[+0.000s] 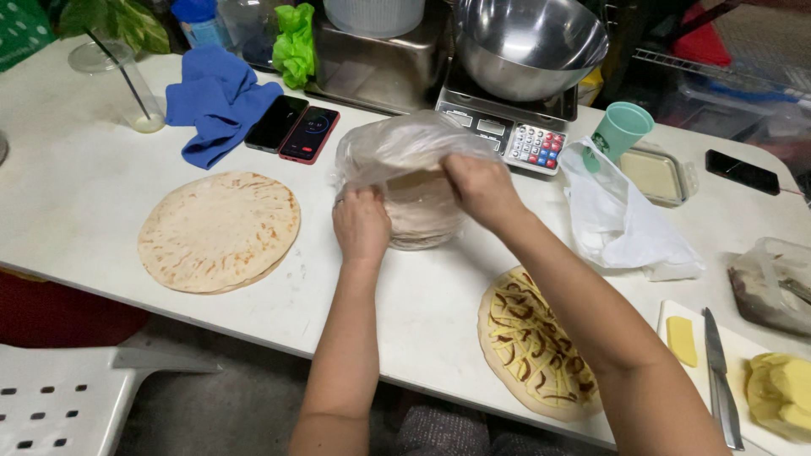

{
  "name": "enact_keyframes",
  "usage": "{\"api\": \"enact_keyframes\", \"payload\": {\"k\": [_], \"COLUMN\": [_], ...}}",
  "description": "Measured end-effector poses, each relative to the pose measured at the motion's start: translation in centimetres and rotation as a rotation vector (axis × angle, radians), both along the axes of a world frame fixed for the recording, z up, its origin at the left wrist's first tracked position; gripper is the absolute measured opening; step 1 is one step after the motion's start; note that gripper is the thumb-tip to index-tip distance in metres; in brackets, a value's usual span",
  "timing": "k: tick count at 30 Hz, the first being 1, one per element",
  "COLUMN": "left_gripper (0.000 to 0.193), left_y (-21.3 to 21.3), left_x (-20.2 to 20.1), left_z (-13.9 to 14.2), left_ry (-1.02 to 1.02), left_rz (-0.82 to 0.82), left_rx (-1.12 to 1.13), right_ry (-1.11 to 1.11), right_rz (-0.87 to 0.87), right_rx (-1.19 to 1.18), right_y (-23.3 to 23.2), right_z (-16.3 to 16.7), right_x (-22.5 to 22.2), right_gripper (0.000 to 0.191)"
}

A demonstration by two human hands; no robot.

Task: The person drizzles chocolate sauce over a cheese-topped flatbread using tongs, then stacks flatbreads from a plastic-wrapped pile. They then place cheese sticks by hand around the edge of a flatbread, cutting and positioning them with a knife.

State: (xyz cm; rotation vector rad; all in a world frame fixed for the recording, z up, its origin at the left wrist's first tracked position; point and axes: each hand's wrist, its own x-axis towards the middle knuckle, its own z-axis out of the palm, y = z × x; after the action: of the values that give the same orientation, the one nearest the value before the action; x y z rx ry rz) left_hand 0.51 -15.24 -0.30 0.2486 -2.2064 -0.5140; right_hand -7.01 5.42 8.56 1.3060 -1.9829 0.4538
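My left hand (361, 225) and my right hand (479, 187) both grip the clear plastic bag (397, 145) that holds a stack of flatbreads (420, 215), in the middle of the white table (76, 194). The left hand holds the bag's near left side, the right hand its upper right edge. A plain stack of flatbreads (220, 230) lies bare on the table to the left. In front of my right arm lies a flatbread topped with shredded cheese and dark strips (536, 342).
Behind the bag stand a scale with a steel bowl (528, 46), two phones (294, 127), a blue cloth (215, 97) and a green cup (623, 128). A white plastic bag (621, 221) lies right. A knife (719, 376) and cheese (681, 339) rest on a board at the right edge.
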Motion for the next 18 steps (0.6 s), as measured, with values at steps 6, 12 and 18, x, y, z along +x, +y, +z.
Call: {"api": "enact_keyframes", "payload": {"k": [6,12,18], "left_gripper": [0.013,0.013,0.021], "left_y": [-0.3,2.9,2.2], "left_x": [0.5,1.5,-0.8], "left_z": [0.6,1.7,0.0], "left_ry": [0.000,0.202,0.077], "left_rz": [0.033,-0.479,-0.357], "left_rx": [0.087,0.310,0.510], "right_ry": [-0.021,0.010,0.083], "right_rz": [0.085,0.110,-0.056], "right_rx": [-0.059,-0.082,0.106], "right_y": [0.6,0.4,-2.4], "right_z": [-0.7,0.7,-0.1], "right_x": [2.0,2.3,3.4], "right_gripper": [0.019,0.032,0.035]}}
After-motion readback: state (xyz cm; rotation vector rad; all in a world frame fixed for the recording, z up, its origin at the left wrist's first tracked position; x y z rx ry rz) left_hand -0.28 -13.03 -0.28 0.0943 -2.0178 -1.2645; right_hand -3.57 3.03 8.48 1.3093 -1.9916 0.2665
